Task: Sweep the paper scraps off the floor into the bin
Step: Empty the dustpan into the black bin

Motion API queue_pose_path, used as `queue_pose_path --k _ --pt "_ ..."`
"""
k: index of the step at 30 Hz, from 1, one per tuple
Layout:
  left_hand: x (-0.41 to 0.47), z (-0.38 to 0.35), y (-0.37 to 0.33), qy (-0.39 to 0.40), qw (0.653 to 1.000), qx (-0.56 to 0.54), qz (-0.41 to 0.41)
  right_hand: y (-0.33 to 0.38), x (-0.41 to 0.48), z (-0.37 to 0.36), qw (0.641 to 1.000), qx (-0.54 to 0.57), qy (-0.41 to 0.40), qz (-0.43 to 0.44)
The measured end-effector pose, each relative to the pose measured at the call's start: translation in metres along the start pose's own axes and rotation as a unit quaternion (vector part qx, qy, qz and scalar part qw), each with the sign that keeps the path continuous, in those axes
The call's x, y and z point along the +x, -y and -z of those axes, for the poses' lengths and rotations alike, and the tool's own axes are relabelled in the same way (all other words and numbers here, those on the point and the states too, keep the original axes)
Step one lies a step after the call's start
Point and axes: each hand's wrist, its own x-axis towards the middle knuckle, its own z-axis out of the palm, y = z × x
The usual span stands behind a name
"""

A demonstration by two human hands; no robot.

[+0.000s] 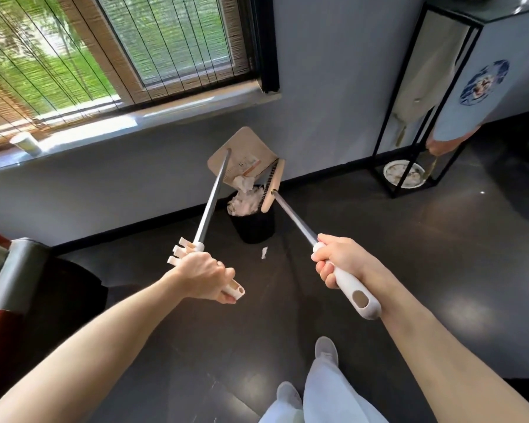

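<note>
The left hand [203, 274] is wrapped around the long handle of the dustpan [245, 148], holding the pan tipped steeply right above the bin [254, 227] so that the crumpled paper scraps [243, 183] slide off its lip onto the heap filling the bin's mouth. The right hand [338, 261] is clenched round the white grip of the broom [274, 184]. Its brush head hangs just over the bin's rim beside the pan, probably to coax the clinging pieces out. One stray scrap [264, 252] lies on the floor [379, 239] just in front of the bin (it needs another pass).
</note>
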Motion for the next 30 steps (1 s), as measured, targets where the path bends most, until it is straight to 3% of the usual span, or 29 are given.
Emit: queue_pose_path --k 4,9,13,17,21,24,25,28,30 --pt "-0.002 0.017 -0.017 0.032 0.999 0.005 0.0 -0.009 -0.002 -0.004 1.0 -0.009 -0.007 0.001" --pt "-0.001 0.028 -0.039 0.139 0.988 -0.042 0.046 -0.018 -0.006 0.008 1.0 -0.019 -0.013 -0.021" --pt "-0.016 0.027 -0.021 0.003 0.995 -0.003 0.098 -0.02 -0.011 0.019 1.0 -0.026 -0.009 -0.013" --pt "-0.018 0.063 -0.041 -0.107 0.962 -0.099 0.23 -0.022 -0.02 0.038 0.999 -0.048 0.007 -0.003" --pt "-0.017 0.123 -0.055 -0.171 0.845 -0.222 0.456 -0.026 -0.034 0.075 0.997 -0.049 0.051 -0.007" --pt "-0.018 0.157 -0.057 -0.266 0.654 -0.398 0.585 -0.034 -0.041 0.106 0.995 -0.056 0.072 -0.026" --pt "-0.02 0.16 -0.058 -0.293 0.62 -0.42 0.595 -0.037 -0.042 0.114 0.995 -0.06 0.077 -0.034" --pt "-0.027 0.15 -0.067 -0.327 0.58 -0.442 0.601 -0.045 -0.04 0.13 0.991 -0.083 0.091 -0.054" --pt "-0.034 0.129 -0.078 -0.326 0.529 -0.49 0.611 -0.048 -0.039 0.136 0.989 -0.096 0.09 -0.066"
